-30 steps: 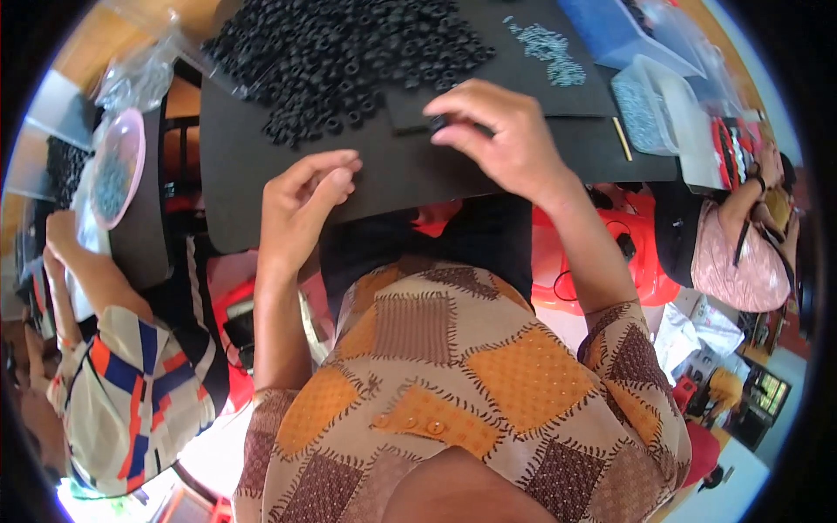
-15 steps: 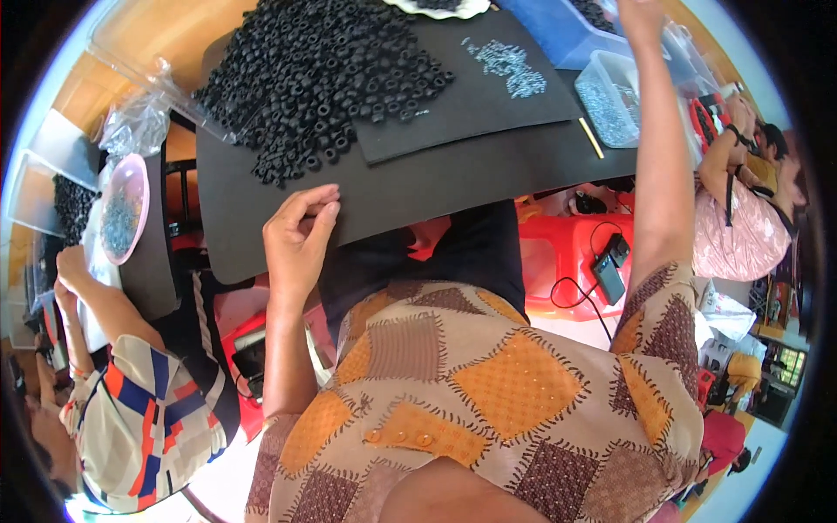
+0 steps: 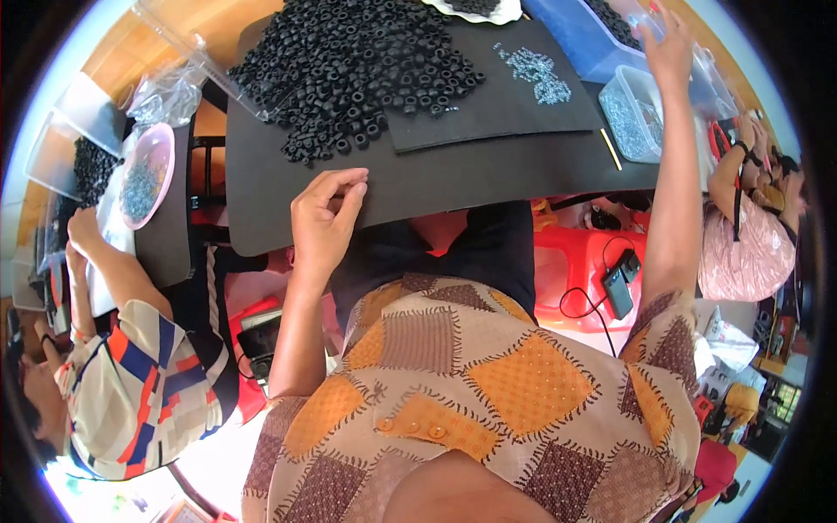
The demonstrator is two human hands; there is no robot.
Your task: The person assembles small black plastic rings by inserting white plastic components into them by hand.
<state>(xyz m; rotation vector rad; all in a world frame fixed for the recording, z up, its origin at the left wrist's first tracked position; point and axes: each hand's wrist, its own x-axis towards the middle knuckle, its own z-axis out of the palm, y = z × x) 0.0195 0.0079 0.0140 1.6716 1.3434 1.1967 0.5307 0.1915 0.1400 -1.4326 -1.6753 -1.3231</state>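
My left hand (image 3: pixel 326 216) hovers over the front of the dark table (image 3: pixel 296 196), thumb and fingers drawn together in a pinch. Whatever may be between its fingertips is too small to make out. Beyond it lies a large heap of small black ring-shaped parts (image 3: pixel 357 65). My right hand (image 3: pixel 670 54) is stretched far to the right, with thumb and forefinger apart, beside a blue bin (image 3: pixel 571 39). Below that hand stands a clear tub (image 3: pixel 629 118) of small silvery pieces. More of these metal pieces (image 3: pixel 536 74) lie scattered on a black board (image 3: pixel 488 122).
A pale stick (image 3: pixel 610 150) lies near the table's right front. At the back is a white scalloped dish (image 3: pixel 497 12). On the left, a co-worker (image 3: pixel 144 383) sits by a pink bowl (image 3: pixel 150 174) of metal pieces. Another person (image 3: pixel 745 248) is at the right.
My right hand, cut off by the top edge before, now shows with its fingers spread. My left hand keeps its pinch near the table's front. The whole view has shifted slightly.
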